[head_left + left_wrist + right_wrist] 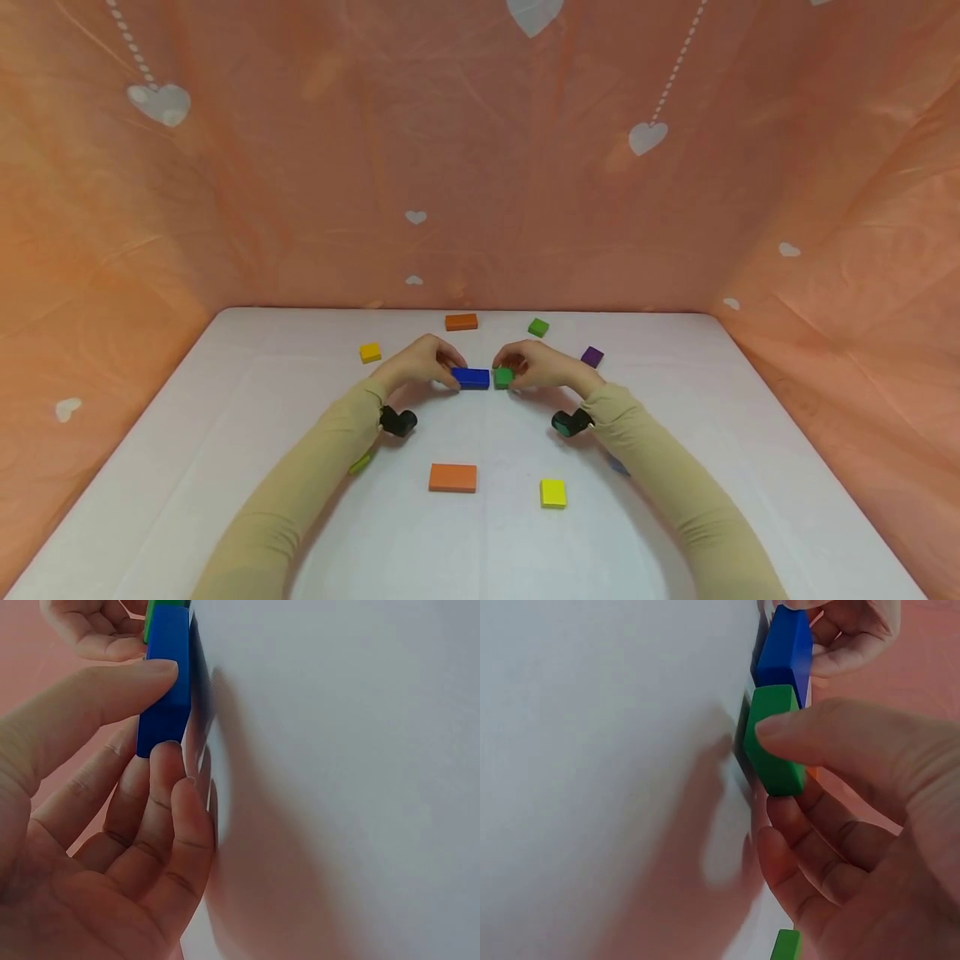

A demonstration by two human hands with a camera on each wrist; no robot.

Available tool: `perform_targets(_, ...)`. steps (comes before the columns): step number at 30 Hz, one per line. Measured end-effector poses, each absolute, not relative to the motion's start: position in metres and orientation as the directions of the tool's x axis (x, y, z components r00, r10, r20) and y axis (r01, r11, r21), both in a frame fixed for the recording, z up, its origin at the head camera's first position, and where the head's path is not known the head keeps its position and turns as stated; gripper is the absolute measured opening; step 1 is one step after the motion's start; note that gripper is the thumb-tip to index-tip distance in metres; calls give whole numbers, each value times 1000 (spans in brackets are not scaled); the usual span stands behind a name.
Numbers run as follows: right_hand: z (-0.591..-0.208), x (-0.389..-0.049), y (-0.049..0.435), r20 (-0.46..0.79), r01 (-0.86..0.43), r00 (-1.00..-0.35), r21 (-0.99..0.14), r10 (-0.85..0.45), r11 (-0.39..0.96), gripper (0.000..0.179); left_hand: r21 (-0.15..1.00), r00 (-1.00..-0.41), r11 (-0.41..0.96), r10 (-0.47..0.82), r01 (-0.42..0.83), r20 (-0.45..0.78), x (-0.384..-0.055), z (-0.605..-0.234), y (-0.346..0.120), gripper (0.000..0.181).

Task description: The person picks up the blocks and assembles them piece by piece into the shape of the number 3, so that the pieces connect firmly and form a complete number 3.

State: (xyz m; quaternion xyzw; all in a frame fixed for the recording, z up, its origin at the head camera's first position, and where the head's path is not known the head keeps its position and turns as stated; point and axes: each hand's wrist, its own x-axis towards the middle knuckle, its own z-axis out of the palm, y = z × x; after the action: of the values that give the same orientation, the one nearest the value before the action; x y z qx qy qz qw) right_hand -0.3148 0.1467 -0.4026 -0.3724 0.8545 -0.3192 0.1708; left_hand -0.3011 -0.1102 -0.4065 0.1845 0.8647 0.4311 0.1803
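While the left hand (422, 360) pinches the blue block (472, 379) and the right hand (543, 364) the green block (503, 378), just beside it at the desk (495, 550), I judge alignment the current step; the next move calls for level contact.

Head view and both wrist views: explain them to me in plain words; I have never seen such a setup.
There is no machine: a person in tan sleeves works bare-handed. The wide picture comes from a camera worn on the head, looking forward and down. The two close-ups come from wrist cameras, one per arm, so the white tabletop seems tipped sideways there.

The left grip holds a blue block, the right grip a green block; the wide picture shows a narrow gap between them. More blocks lie around, including an orange block, a yellow block and a purple block.
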Motion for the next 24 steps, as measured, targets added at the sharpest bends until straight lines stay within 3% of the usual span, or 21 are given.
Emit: perform_targets(24,-407,-313,139,-66,-511,-683,-669,-727,540,34,813,-888,570,428,121,-168,-298,-410,-108,31)
